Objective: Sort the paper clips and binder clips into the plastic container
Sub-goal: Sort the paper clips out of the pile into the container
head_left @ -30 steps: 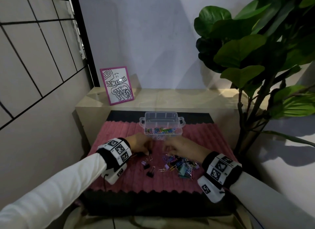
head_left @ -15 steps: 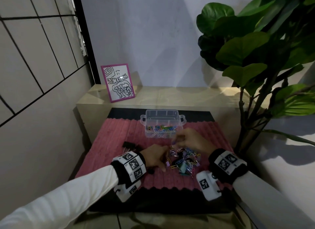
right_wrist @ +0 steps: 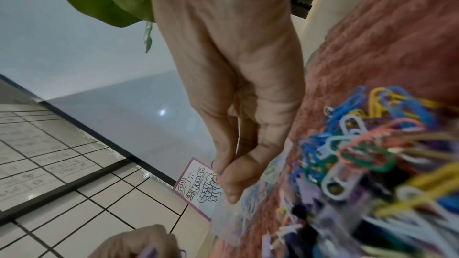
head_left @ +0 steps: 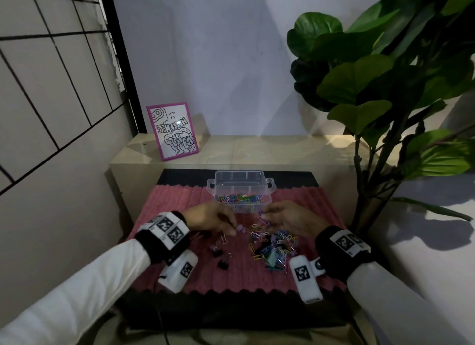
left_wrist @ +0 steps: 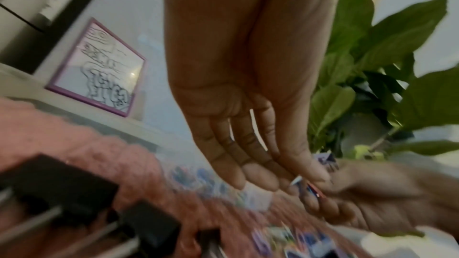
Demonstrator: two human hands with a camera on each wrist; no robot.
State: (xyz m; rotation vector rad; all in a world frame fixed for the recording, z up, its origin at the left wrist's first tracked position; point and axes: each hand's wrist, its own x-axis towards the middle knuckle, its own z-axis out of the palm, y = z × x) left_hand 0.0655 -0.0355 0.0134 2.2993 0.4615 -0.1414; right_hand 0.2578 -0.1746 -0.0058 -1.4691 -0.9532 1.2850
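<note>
Evidently the person is mid-sort: the right hand (head_left: 288, 217) is pinching a tangled string of paper clips (head_left: 263, 220) just in front of the plastic container (head_left: 240, 190), while the left hand (head_left: 213, 220) is pinching a lilac binder clip (head_left: 240, 227) (small, partly hidden). Next, each catch is needing a lift over the rim. Coloured paper clips are already filling one compartment; the pile (head_left: 276, 249) is lying on the pink mat (head_left: 180, 203).

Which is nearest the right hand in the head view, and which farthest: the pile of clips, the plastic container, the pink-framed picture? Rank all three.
From the right hand:
1. Pile of clips: on the pink mat, just under the hand, toward the person.
2. Plastic container: just beyond the fingertips, slightly left.
3. Pink-framed picture: on the back ledge, far left.
</note>
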